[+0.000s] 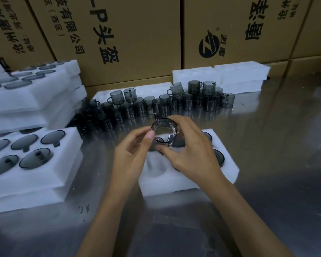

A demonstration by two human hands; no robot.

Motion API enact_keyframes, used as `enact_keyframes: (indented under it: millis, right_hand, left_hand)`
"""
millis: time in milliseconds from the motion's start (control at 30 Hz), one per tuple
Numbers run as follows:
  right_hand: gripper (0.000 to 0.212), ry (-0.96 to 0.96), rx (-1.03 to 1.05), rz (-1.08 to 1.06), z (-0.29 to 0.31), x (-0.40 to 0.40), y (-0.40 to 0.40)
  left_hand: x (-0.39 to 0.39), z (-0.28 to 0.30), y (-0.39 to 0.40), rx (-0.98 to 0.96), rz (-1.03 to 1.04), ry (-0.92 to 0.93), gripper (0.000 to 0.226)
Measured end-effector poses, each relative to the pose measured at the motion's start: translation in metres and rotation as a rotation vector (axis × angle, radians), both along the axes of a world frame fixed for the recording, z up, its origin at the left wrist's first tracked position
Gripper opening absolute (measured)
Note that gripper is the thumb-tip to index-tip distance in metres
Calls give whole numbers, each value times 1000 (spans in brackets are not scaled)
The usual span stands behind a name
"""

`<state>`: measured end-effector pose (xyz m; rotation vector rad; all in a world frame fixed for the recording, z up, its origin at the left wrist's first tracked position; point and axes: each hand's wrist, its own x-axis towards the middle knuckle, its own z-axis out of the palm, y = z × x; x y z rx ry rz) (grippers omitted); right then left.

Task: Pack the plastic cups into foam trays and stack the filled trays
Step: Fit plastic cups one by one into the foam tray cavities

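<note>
A clear smoky plastic cup point(164, 131) is held above a white foam tray point(174, 182) in the middle of the table, its open mouth facing me. My left hand point(132, 154) pinches its left rim with the thumb. My right hand point(189, 151) curls round its right side and bottom. The tray holds cups point(219, 157) in its right-hand pockets, partly hidden by my right hand. One empty round pocket point(156, 168) shows in front of my hands.
Several loose grey cups point(156, 104) stand in a crowded row behind the tray. Filled foam trays point(32, 160) are stacked at the left, empty foam trays point(220, 76) at the back right. Cardboard boxes point(137, 34) wall the far edge of the steel table point(267, 164).
</note>
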<state>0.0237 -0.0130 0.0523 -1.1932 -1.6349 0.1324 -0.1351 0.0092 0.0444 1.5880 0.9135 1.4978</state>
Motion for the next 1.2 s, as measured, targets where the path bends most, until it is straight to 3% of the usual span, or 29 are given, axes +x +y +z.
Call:
enact_keyframes:
  millis: [133,333,567,767,867,1033,1200]
  right_hand:
    - [61,-53,-25,-30,-3,2,0]
    - [64,-62,-85,-16,-5,0,-1]
    - [59,-17,-180,88,-1,-2,-4]
    - [61,-111,-346,161,-2,-3,-6]
    - [58,-168,-404,209,-2,-2,-7]
    - [56,-108,-449,235,-1,2,-7]
    - [56,-186,-410,218,0,3,-9]
  left_hand:
    - [5,-1,-2,-4,40,31,29]
    - [3,-8,0,18,91,64,15]
    - [-4,-12,5,-46,129,41,35]
    - [-10,-5,3,-146,92,-4,33]
    - [-19,-3,5,-185,112,86,35]
    - [-23,2,3,-250,79,165,47]
    - [-30,8,-2,-278,17,232,38]
